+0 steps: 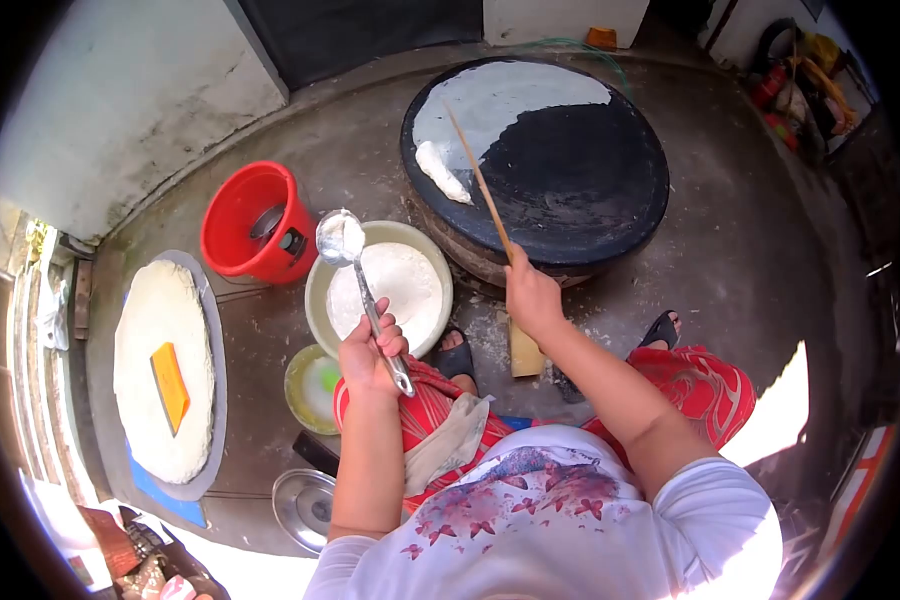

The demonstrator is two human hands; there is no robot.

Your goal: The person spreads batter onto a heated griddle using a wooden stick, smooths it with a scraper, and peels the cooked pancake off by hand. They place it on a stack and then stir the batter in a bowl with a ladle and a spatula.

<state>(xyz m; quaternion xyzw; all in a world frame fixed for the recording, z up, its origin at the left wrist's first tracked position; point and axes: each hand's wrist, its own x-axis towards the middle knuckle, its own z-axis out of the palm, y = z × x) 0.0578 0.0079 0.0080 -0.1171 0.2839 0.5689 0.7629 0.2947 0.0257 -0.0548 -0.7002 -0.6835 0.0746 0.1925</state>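
Observation:
My left hand (372,352) is closed around the handle of a metal ladle (341,238), whose bowl carries white batter above the rim of a large pale basin (448,285). More white batter or flour (395,290) fills that basin. In my right hand (533,292) is a long thin wooden stick (485,190), reaching over a round black griddle (580,185). A thin white layer of batter (530,82) covers the griddle's far and left part. Near its left edge lies a thick lump of batter (440,172), left of the stick.
A red bucket (245,225) stands left of the basin. Farther left, a stack of thin flatbreads (155,320) bears an orange scraper (170,385). A small bowl (312,385) and a metal lid (305,508) sit by my left leg. A wooden piece (525,352) lies between my feet.

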